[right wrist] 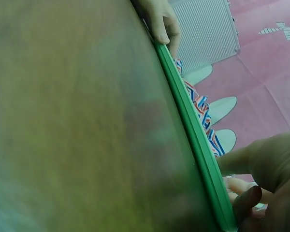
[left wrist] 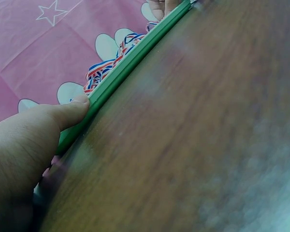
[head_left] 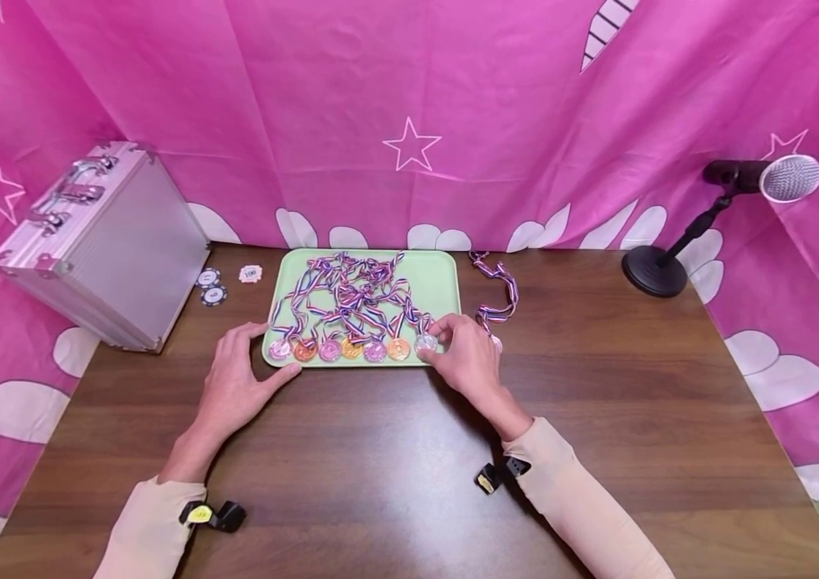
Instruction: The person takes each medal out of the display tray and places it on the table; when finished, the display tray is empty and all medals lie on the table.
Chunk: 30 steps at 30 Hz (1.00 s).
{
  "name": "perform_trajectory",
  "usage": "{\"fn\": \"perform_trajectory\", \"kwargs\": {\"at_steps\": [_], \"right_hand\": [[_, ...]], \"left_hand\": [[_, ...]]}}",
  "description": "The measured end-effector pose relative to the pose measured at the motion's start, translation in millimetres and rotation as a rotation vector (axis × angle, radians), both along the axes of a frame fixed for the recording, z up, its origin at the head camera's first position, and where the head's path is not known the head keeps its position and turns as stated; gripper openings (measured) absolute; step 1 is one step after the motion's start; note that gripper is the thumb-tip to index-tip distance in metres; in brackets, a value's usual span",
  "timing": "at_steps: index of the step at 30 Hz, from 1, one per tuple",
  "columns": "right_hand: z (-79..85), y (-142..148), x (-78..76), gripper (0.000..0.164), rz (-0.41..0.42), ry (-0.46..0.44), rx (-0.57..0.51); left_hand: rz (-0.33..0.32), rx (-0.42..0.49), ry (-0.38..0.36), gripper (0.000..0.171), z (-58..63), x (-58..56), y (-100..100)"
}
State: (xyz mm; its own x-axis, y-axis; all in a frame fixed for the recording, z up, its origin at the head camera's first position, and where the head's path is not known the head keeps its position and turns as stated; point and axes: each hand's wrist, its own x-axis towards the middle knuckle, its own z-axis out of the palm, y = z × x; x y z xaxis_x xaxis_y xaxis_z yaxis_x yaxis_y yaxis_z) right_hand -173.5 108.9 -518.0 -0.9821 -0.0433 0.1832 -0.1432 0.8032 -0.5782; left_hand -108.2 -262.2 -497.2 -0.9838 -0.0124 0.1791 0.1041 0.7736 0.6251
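Observation:
A light green tray (head_left: 445, 277) holds a row of medals along its front edge, with their striped ribbons (head_left: 354, 293) tangled behind them. My right hand (head_left: 463, 350) pinches a silver-coloured medal (head_left: 426, 343) at the row's right end between thumb and fingers. Pink, orange and gold medals, such as an orange one (head_left: 398, 349), lie to its left. My left hand (head_left: 235, 382) is spread round the tray's front left corner, thumb on the front rim and fingers at the left side. In the left wrist view that thumb (left wrist: 75, 111) presses on the green rim.
Right of the tray lies another medal (head_left: 497, 344), partly behind my right hand, with its ribbon (head_left: 506, 293) stretched back. A silver case (head_left: 120, 241) stands at the left, near several poker chips (head_left: 212, 295). At the right back stands a microphone (head_left: 788, 178) on a black stand (head_left: 655, 272).

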Motion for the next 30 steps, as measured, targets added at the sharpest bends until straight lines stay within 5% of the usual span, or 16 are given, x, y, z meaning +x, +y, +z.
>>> {"fn": "perform_trajectory", "kwargs": {"at_steps": [3, 7, 17, 30], "right_hand": [[3.3, -1, 3.6, 0.027, 0.034, 0.051, -0.076], [28.6, -2, 11.9, 0.013, 0.086, 0.081, -0.255], [90.5, 7, 15.6, 0.012, 0.100, -0.051, -0.818], [159.9, 17, 21.3, 0.018, 0.245, 0.098, -0.922]], "left_hand": [[0.002, -0.002, -0.001, 0.089, -0.6, -0.1, -1], [0.002, -0.006, 0.000, 0.089, -1.2, -0.1, -1], [-0.004, -0.004, 0.001, 0.089, -1.5, -1.4, 0], [-0.005, -0.005, -0.007, 0.091, -1.6, -0.9, -1]]}}
